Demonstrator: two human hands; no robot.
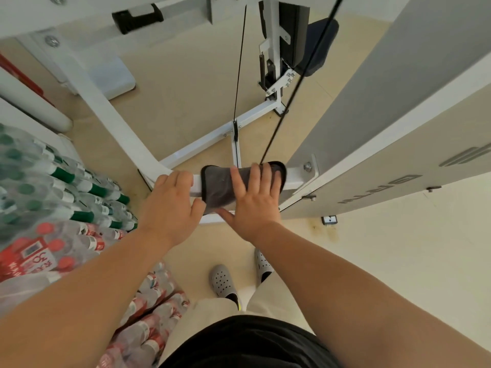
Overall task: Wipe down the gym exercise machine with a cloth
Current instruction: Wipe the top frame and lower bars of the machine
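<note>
Pressing the cloth, right hand lies flat, fingers spread; left hand clasps the bar.

**Bottled water stacked on a beige floor**

Shrink-wrapped packs of green-capped water bottles lie along the floor's left edge. Just beside them, toward the lower left corner, sit packs of red-capped bottles, one bearing a red and white label. More of these reach the bottom edge. A white pipe lies beyond the green-capped packs. The beige floor shows a yellowish stain toward its right side.
</note>
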